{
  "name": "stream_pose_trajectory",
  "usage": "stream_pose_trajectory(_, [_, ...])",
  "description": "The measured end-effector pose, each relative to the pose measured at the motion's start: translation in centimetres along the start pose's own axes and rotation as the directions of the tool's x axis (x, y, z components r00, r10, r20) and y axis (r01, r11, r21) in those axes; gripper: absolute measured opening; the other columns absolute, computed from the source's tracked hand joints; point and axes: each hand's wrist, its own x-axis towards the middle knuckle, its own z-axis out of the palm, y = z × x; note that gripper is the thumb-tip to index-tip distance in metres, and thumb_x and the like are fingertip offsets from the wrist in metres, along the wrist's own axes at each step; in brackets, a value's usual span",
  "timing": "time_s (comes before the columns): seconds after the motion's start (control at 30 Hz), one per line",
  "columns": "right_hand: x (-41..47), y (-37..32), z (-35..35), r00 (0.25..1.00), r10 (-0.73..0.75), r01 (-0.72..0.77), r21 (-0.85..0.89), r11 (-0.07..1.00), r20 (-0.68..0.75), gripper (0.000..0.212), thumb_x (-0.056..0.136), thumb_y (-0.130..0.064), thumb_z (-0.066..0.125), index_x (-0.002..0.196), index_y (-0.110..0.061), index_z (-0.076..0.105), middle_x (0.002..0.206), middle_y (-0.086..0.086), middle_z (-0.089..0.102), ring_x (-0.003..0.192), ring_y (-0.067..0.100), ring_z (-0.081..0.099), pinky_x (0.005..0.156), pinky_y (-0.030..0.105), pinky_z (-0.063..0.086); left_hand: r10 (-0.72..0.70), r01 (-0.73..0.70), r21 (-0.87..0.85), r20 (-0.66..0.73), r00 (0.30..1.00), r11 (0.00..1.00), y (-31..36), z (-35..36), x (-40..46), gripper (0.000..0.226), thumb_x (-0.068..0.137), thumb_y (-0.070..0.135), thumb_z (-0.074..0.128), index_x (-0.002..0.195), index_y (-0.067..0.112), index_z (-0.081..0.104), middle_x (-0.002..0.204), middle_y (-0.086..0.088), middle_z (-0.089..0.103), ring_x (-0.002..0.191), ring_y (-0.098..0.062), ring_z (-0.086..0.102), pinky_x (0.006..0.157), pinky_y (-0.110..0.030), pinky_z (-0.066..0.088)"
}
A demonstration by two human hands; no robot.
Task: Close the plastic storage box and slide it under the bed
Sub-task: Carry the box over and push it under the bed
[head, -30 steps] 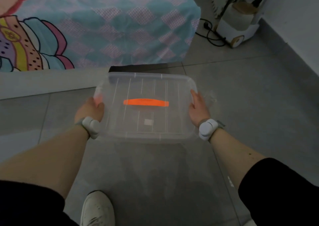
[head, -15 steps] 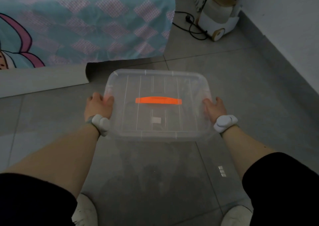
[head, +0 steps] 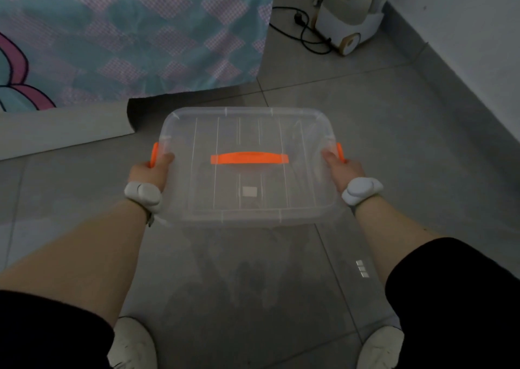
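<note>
A clear plastic storage box (head: 247, 199) with its lid on and an orange top handle (head: 249, 158) is in the middle of the view, over the grey tile floor. My left hand (head: 150, 171) grips its left side at an orange side latch (head: 154, 154). On the other side, my right hand (head: 342, 168) holds the box at the right orange latch (head: 340, 152). The bed (head: 126, 36), under a teal patterned cover, lies at the upper left, with a dark gap (head: 146, 107) under its edge just beyond the box.
A white appliance (head: 349, 16) with a black cable (head: 304, 33) stands at the upper right near the wall (head: 464, 30). My two white shoes (head: 132, 343) (head: 380, 346) are at the bottom edge. A pale board (head: 56, 132) runs along the bed's foot.
The view has shifted right, so the bed moved left in frame. Both orange side latches have come into sight at my fingers; my hands stay on the box sides.
</note>
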Motion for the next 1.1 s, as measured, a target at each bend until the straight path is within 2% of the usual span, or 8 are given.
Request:
stream_pose_trajectory(0.13, [-0.1,-0.8,0.6,0.999,-0.045,0.039,-0.224,0.974,-0.023,0.047,0.093,-0.06,0.045,0.088,-0.016,0.061,0.091,0.016,0.059,0.081,0.029,0.052,0.075,0.032,0.037,0.107,-0.104,0.182,-0.007,0.994,0.978,0.3,0.0,0.0,0.062,0.085,0.065,0.042,0.085,0.007,0.063,0.084,-0.018,0.063,0.08,-0.037,0.057,0.071,-0.038,0.04])
stream_pose_trajectory(0.27, [-0.5,-1.1,1.1,0.996,-0.042,0.017,-0.316,0.949,-0.074,0.062,0.097,-0.057,0.039,0.102,-0.002,0.067,0.109,0.023,0.067,0.099,0.036,0.064,0.073,0.029,0.036,0.174,-0.169,0.33,0.014,0.985,0.929,0.6,-0.5,-0.7,0.073,0.086,0.073,0.025,0.07,0.01,0.058,0.069,-0.015,0.06,0.071,-0.037,0.059,0.064,-0.038,0.04])
stream_pose_trajectory(0.5, [-1.0,-1.5,1.2,0.997,-0.022,-0.005,-0.345,0.939,-0.076,0.065,0.098,-0.058,0.036,0.11,-0.002,0.065,0.114,0.021,0.068,0.092,0.033,0.06,0.073,0.03,0.038,0.206,-0.177,0.626,0.026,0.978,0.76,2.3,-0.5,-2.0,0.088,0.09,0.068,0.004,0.089,0.004,0.064,0.086,-0.022,0.066,0.081,-0.039,0.063,0.083,-0.047,0.051])
stream_pose_trajectory(0.67, [-1.5,-1.8,0.5,1.0,0.03,-0.028,-0.299,0.954,0.002,0.069,0.098,-0.059,0.034,0.118,-0.001,0.065,0.123,0.023,0.065,0.112,0.035,0.062,0.085,0.032,0.04,0.178,-0.167,0.589,0.041,0.983,0.79,1.4,-0.9,-2.4,0.08,0.088,0.071,0.013,0.1,0.005,0.056,0.092,-0.022,0.063,0.084,-0.04,0.062,0.083,-0.049,0.05])
stream_pose_trajectory(0.77, [-2.2,-1.4,-0.1,0.988,0.129,-0.1,-0.283,0.954,0.087,0.079,0.095,-0.066,0.031,0.133,-0.002,0.056,0.136,0.023,0.058,0.124,0.037,0.056,0.105,0.036,0.041,0.134,-0.154,0.548,0.077,0.988,0.822,0.1,-1.1,-2.7,0.074,0.089,0.071,0.018,0.077,0.009,0.056,0.077,-0.018,0.061,0.075,-0.036,0.058,0.072,-0.041,0.045])
stream_pose_trajectory(0.9, [-2.7,-0.1,-1.3,0.948,0.139,-0.174,0.1,0.98,0.285,0.073,0.095,-0.063,0.038,0.152,-0.017,0.036,0.157,0.008,0.04,0.143,0.026,0.039,0.121,0.037,0.027,0.104,-0.123,0.506,0.065,0.992,0.854,0.8,-0.1,-3.3,0.07,0.09,0.07,0.02,0.066,0.013,0.051,0.066,-0.014,0.055,0.062,-0.03,0.051,0.068,-0.039,0.04])
stream_pose_trajectory(0.97, [-2.4,0.3,-1.7,0.96,0.113,-0.175,0.234,0.956,0.256,0.069,0.097,-0.057,0.042,0.152,-0.017,0.035,0.157,0.006,0.039,0.145,0.022,0.037,0.122,0.034,0.025,0.1,-0.108,0.507,0.042,0.994,0.855,1.4,0.6,-3.6,0.076,0.089,0.071,0.021,0.073,0.007,0.057,0.075,-0.02,0.06,0.066,-0.033,0.055,0.069,-0.04,0.041])
stream_pose_trajectory(1.1, [-0.6,1.8,-4.4,0.983,0.173,-0.172,-0.007,0.985,0.066,0.076,0.092,-0.067,0.035,0.147,-0.015,0.043,0.148,0.014,0.049,0.135,0.032,0.048,0.114,0.04,0.036,0.092,-0.106,0.509,0.053,0.994,0.854,4.0,4.5,-4.6,0.088,0.087,0.074,0.02,0.108,-0.001,0.06,0.104,-0.028,0.065,0.094,-0.045,0.061,0.079,-0.044,0.046])
